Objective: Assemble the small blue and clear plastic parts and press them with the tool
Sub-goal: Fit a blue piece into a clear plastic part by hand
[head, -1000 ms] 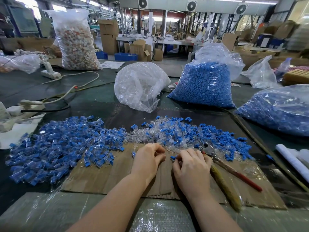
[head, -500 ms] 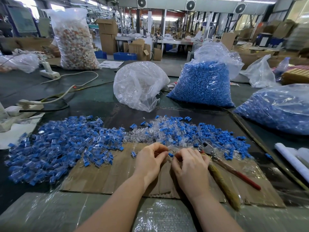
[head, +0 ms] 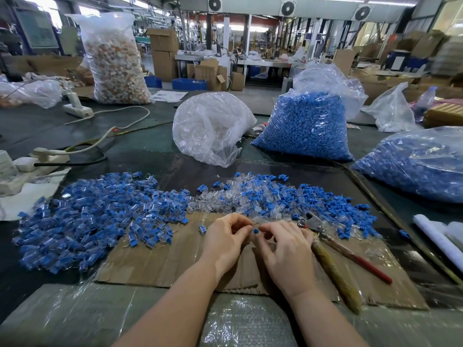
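Two hands meet over the cardboard sheet (head: pixel 155 261) at the near edge of the table. The left hand (head: pixel 225 240) and the right hand (head: pixel 285 249) have curled fingers and together pinch a small blue part (head: pixel 255 231) between their fingertips; whether a clear piece is already fitted to it cannot be told. The pliers (head: pixel 312 224) lie unused just beside the right hand, handles pointing toward the near right.

Risks, as a judgement:
- The part is small and held only at the fingertips. A slip would probably drop it among the loose parts (head: pixel 275 196) just beyond the hands, where it is hard to recover.
- A crooked fit may jam or crack the part when it is pressed with the tool.
- Reaching for the pliers could sweep nearby pieces off the cardboard.

A heap of what appear to be joined blue-and-clear pieces (head: pixel 95 216) lies to the left. The dark table (head: pixel 140 151) is partly covered with plastic film at the near edge. Behind the work area stand a clear bag (head: pixel 210 126) and a bag of blue parts (head: pixel 308 126). The room is a large workshop with cardboard boxes and wall fans.
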Motion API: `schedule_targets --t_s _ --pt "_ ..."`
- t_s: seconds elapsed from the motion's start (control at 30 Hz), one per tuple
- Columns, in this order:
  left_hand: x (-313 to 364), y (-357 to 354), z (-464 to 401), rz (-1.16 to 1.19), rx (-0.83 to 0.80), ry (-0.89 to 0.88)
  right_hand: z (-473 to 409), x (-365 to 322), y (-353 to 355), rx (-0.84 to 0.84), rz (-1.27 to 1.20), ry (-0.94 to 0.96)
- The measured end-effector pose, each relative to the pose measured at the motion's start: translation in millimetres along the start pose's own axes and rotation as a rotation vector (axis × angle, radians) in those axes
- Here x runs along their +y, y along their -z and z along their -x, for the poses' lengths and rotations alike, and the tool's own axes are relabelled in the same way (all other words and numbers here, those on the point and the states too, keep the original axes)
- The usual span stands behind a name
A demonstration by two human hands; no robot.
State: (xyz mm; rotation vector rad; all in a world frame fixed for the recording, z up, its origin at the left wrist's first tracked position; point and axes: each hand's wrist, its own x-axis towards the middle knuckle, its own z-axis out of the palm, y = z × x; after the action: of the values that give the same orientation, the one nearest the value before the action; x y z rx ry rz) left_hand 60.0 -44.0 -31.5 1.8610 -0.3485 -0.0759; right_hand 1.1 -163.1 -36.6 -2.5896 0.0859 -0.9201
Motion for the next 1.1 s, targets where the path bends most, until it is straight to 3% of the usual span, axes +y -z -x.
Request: schedule_targets --t_s 0.33,0.87,1.0,1.1 --pt "-1.2 2.7 -2.2 0.064 -0.046 0.041 -1.5 0.1 -0.4 -0.022 -0.021 0.016" --pt "3.6 1.4 -4.9 -0.024 -0.030 0.079 -4.3 1.6 4.1 -0.074 0.011 0.006" --pt "8.4 4.1 -4.6 0.194 -0.035 0.190 -8.6 10.4 20.0 -0.157 0.160 -0.219" --pt "11.5 4.5 -5.2 0.321 -0.017 0.254 -10.0 27.1 40.9 -0.288 0.424 -0.462"
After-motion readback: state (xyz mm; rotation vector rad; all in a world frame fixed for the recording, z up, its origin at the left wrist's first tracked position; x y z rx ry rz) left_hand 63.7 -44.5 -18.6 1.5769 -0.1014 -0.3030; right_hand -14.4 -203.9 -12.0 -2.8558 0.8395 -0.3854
